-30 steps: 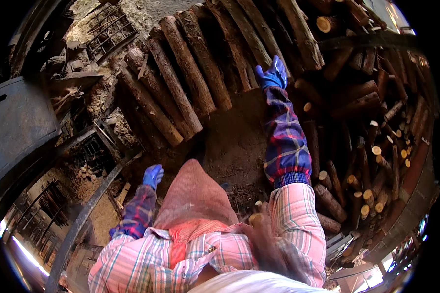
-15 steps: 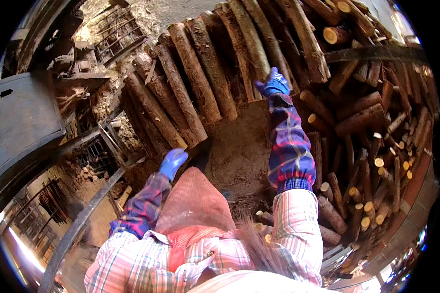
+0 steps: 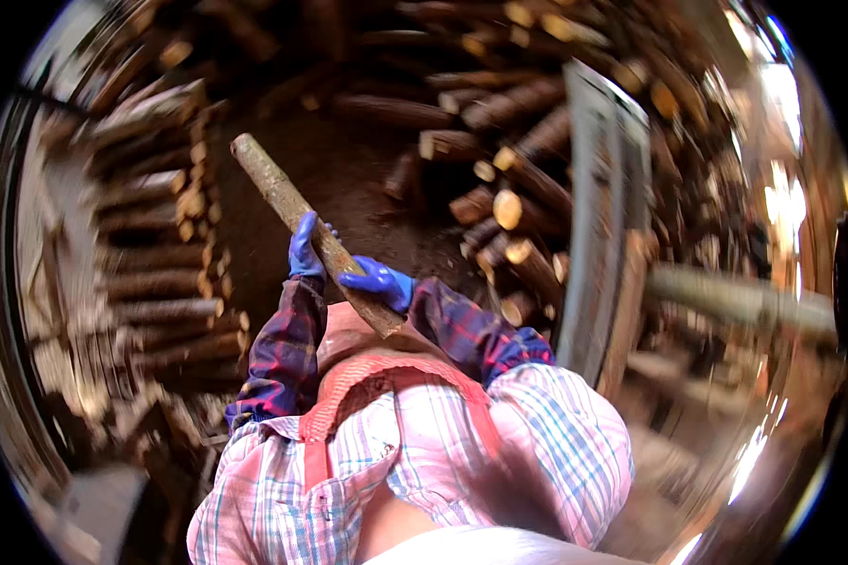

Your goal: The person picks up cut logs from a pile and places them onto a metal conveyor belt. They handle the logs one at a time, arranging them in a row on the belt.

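Observation:
A long, bark-covered log (image 3: 281, 192) is held slantwise in front of my body, its far end up to the left and its near end close to my red apron. My left hand (image 3: 304, 247), in a blue glove, grips it from the left near its middle. Lower down, my right hand (image 3: 379, 283), gloved the same way, is closed round it from the right. Part of each hand's fingers is hidden by the log.
On the left stands a row of stacked logs (image 3: 165, 259). Loose cut logs (image 3: 513, 212) lie heaped at the right and far side. A grey metal beam (image 3: 605, 217) rises at my right, with a pale horizontal pole (image 3: 740, 299) beyond it. Brown ground (image 3: 264, 250) shows between the piles.
My view has turned right, so the stacked row now lies at my left. The right hand has come away from the stack, and both hands now hold a log before me.

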A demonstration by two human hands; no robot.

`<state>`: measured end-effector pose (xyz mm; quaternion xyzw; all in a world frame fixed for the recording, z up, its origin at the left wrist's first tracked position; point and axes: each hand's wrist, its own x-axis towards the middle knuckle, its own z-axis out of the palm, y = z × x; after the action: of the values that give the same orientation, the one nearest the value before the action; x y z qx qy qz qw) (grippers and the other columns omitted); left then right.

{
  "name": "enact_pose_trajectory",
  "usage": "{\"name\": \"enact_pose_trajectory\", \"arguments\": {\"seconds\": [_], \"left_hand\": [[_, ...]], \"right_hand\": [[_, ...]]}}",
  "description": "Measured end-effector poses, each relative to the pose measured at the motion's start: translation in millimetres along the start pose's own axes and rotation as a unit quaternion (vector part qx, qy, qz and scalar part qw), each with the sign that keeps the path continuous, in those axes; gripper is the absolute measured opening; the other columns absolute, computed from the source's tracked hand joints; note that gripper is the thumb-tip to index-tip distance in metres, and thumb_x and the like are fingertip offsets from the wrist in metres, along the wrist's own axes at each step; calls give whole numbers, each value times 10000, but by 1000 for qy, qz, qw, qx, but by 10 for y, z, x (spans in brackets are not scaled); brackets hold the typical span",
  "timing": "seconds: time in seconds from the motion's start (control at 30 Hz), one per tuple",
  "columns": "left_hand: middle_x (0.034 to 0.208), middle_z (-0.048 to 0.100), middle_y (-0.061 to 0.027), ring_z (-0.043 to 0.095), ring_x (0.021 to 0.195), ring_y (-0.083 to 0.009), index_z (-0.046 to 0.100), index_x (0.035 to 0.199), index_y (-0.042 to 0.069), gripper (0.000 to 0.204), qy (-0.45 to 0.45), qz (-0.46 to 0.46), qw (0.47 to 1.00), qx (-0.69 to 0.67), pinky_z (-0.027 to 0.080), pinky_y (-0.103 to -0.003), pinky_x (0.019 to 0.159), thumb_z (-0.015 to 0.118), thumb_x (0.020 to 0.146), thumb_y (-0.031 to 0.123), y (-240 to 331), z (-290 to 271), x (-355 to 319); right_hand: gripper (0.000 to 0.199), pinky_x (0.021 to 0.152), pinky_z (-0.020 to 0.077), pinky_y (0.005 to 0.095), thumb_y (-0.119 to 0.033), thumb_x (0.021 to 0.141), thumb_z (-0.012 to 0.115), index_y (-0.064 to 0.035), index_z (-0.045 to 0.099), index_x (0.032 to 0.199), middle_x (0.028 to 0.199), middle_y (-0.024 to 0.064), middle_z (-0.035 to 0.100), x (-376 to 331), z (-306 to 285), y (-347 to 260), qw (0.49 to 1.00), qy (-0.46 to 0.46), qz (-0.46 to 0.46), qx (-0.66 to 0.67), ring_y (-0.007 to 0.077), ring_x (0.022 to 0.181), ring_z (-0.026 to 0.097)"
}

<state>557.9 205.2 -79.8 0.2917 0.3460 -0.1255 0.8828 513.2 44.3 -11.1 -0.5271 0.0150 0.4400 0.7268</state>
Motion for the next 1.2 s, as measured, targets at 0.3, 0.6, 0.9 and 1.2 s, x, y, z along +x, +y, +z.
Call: {"name": "enact_pose_trajectory", "arguments": {"seconds": [0.3, 0.6, 0.9, 1.2], "left_hand": [[1107, 600, -71, 549, 1029, -173, 490, 1264, -3, 510, -365, 150, 868, 301, 420, -307, 908, 652, 853, 252, -1201, 2746, -971], [1026, 605, -52, 558, 951, -144, 526, 1204, 16, 541, -254, 17, 884, 393, 437, -296, 873, 689, 810, 350, -1694, 1647, -540], [671, 524, 33, 442, 561, -81, 621, 915, 53, 252, -97, 68, 892, 437, 349, -258, 484, 633, 854, 297, -1026, -164, -575], [907, 633, -100, 572, 838, -202, 637, 1005, 26, 521, 124, 61, 925, 353, 464, -345, 762, 746, 725, 452, -501, -1365, -85]], "right_hand": [[725, 826, 469, 348, -439, 718, 756, -13, 476, 1233, 1044, 116, 593, -2555, -1908, -1139, 719, 552, -359, -223, 220, 939, 560], [696, 913, 449, 440, -485, 712, 713, -39, 539, 1216, 1149, 240, 572, -4009, -3977, -1292, 426, 691, -46, -583, 379, 1088, 545], [565, 897, 467, 379, -242, 799, 695, 55, 489, 1232, 1171, 189, 574, -4024, -3623, -828, 654, 564, -121, -489, 312, 1018, 580], [500, 838, 458, 386, -355, 780, 649, 23, 577, 1099, 1037, 206, 613, -838, -1665, -1436, 736, 478, -65, -475, 314, 941, 581]]}}
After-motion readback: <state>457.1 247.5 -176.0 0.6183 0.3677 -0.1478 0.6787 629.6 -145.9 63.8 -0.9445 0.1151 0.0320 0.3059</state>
